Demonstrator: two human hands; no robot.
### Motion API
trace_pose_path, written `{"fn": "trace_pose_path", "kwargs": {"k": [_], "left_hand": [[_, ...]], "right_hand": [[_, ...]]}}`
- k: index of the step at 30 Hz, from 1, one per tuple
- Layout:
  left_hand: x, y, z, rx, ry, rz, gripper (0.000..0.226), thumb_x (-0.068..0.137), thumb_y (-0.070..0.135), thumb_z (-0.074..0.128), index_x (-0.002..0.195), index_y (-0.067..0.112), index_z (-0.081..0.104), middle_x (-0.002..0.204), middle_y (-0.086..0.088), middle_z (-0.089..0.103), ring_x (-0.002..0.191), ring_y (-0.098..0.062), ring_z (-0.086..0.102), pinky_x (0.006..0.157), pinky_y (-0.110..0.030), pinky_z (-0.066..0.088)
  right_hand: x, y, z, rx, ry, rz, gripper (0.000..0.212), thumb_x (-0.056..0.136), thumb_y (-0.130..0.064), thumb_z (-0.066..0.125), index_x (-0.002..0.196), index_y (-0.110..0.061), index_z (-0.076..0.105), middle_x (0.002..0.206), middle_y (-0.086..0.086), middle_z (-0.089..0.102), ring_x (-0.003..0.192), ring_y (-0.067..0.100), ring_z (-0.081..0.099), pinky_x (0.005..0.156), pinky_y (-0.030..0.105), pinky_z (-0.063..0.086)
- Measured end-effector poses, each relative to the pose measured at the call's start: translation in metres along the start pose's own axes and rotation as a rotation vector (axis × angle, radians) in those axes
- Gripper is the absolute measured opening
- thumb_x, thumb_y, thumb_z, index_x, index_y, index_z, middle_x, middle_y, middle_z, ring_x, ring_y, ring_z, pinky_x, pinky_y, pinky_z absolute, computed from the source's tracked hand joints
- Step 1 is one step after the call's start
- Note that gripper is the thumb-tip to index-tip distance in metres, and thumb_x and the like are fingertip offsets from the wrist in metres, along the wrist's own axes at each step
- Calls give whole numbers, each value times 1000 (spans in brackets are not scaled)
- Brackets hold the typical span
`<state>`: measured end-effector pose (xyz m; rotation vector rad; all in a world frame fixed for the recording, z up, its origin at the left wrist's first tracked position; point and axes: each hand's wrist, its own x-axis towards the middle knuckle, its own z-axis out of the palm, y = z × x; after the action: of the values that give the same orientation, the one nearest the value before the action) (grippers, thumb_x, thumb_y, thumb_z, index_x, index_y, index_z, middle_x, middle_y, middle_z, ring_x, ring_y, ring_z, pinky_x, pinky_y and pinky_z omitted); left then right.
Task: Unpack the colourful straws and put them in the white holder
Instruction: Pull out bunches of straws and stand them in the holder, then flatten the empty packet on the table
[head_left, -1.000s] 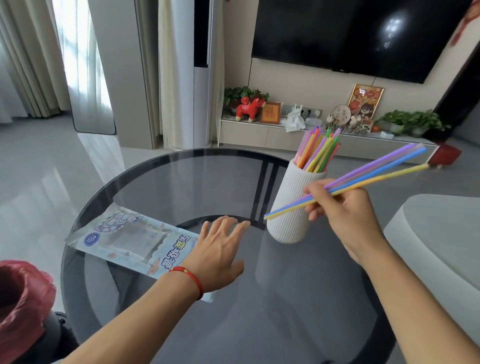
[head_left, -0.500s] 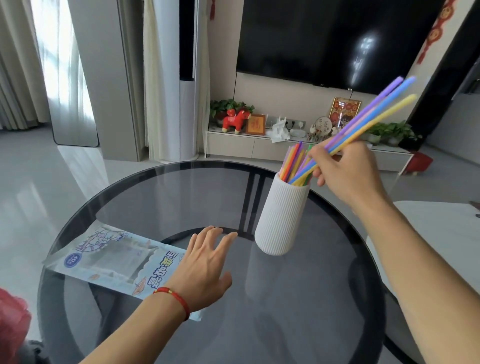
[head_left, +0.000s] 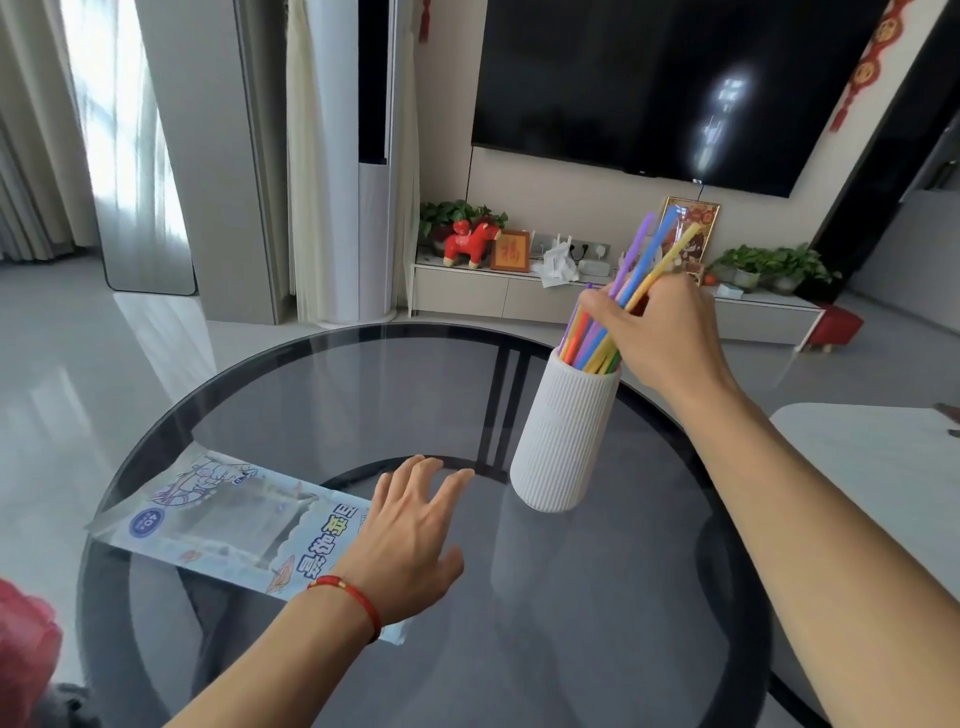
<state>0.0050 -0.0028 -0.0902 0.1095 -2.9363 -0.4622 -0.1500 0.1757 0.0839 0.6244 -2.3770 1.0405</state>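
Straws (head_left: 641, 260) at holder (head_left: 566, 431) rim

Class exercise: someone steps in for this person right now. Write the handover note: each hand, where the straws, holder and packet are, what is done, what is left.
Right hand: closed on a few straws (purple, blue, yellow), lower ends already in the white holder, tops sticking out above the hand.
Left hand: open and empty, fingers spread over the near end of the packet.
Holder: upright on the glass table, already holding a bunch of other straws.
Packet: flat on the table, left of the holder; no straws visible inside.
Done: most straws in the holder.
Left: release this last bunch so it drops in.
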Motion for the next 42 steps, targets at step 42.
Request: {"fn": "trace_pose_path", "kwargs": {"k": [42], "left_hand": [[-60, -32, -34, -23, 128, -477, 37, 83, 36, 61, 116, 22, 57, 112, -5, 53, 113, -27, 51, 84, -37, 47]], "right_hand": [[-155, -20, 149, -203, -942, -51, 79, 87, -75, 62, 144, -21, 51, 145, 4, 55, 137, 27, 50, 104, 42, 45]]}}
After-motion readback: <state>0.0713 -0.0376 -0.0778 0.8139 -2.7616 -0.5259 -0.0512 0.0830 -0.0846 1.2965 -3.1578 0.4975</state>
